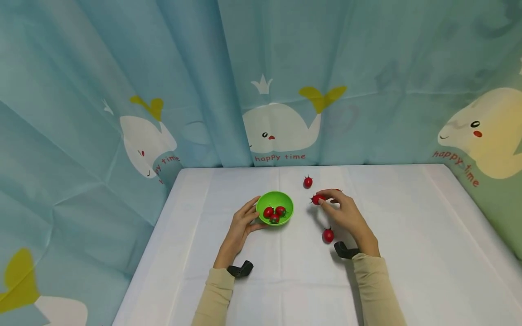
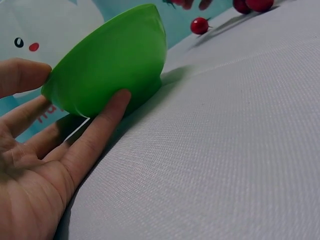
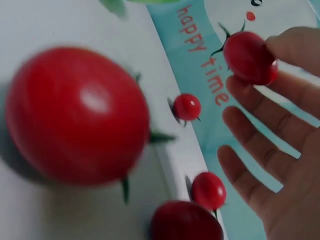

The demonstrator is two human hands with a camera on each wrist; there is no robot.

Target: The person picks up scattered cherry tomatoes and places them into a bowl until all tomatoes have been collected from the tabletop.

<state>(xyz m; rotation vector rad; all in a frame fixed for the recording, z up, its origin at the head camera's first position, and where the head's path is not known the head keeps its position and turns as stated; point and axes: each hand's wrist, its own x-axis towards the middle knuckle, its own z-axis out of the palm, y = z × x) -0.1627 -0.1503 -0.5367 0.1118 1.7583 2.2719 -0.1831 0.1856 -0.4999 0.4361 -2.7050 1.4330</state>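
In the head view, pinches 1 cherry tomato [image 1: 318, 199] in the right hand [image 1: 346, 215], raised off the table [image 1: 416, 253], near and to the right of the green bowl [image 1: 277, 199], with long axis roughly sideways and stem end toward the bowl. Holds the bowl from its left with the left hand [image 1: 242, 222]. Reads "happy time" on the curtain [image 1: 195, 54].

In the left wrist view, shows fingers spread around the bowl's outer wall, without visible brand.

In the right wrist view, shows the tomato clamped by thumb and fingertips, with 3 fingers apart; again reads "happy time".
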